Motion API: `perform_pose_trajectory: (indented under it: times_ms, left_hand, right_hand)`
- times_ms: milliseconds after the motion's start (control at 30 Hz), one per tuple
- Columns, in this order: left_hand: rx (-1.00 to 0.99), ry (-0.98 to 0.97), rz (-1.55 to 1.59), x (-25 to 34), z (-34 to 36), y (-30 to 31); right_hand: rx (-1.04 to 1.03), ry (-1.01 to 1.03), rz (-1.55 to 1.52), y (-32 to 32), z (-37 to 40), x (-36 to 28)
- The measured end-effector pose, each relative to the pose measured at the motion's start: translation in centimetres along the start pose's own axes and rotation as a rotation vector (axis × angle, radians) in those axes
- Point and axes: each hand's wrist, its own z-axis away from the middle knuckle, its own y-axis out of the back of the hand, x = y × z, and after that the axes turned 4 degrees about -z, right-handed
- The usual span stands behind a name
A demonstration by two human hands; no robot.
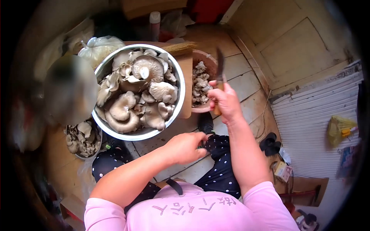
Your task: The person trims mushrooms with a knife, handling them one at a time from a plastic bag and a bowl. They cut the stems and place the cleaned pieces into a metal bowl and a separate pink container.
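Observation:
My right hand [226,101] is wrapped round the wooden handle of a knife [220,63], whose dark blade points up and away from me. Below the knife, to its left, a pinkish tub [210,61] holds mushroom trimmings [200,82]. My left hand [185,148] hovers near my knee, thumb and fingers loosely bent and apart, with nothing visible between them. In front of me stands a large metal basin [182,94] heaped with grey oyster mushrooms [148,69]. One mushroom on top lies with its pale stem end up.
At lower left, a smaller container [99,144] holds more mushrooms. A tied plastic bag [101,48] and a spray can [155,26] are beyond the basin. Straw bristles [180,48] lie beside its rim. Dark shoes [269,144] and a small box [282,171] sit at right.

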Motion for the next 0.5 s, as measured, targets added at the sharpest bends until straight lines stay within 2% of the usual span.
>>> perform_pose_trajectory:
  times_ms: [133,200,233,267,333,467,500]
  left_hand:
    - [-0.126,-0.011,-0.143,-0.7,1.1,-0.4]
    - [-0.156,-0.013,-0.164,-1.0,1.4,-0.5]
    - [-0.155,-0.017,-0.182,-1.1,1.7,-0.6]
    - [-0.151,-0.021,-0.200,-1.2,1.9,-0.6]
    - [-0.136,-0.024,-0.213,-1.4,2.5,-0.6]
    - [-0.127,-0.020,-0.269,-1.7,3.4,-0.3]
    - [-0.118,-0.018,-0.264,-1.8,3.6,-0.3]
  right_hand:
    - [-0.055,-0.086,0.114,-0.7,-2.5,4.0]
    - [-0.054,-0.084,0.337,0.0,-4.7,7.9]
    - [-0.003,-0.030,0.560,0.4,-6.0,10.5]
    - [-0.002,-0.024,0.585,0.4,-6.4,12.3]
    - [0.013,0.026,0.844,-0.9,-5.3,12.4]
    - [-0.024,0.052,0.952,-2.9,-4.7,14.5]
    - [-0.007,0.130,0.949,-3.4,-4.7,15.2]
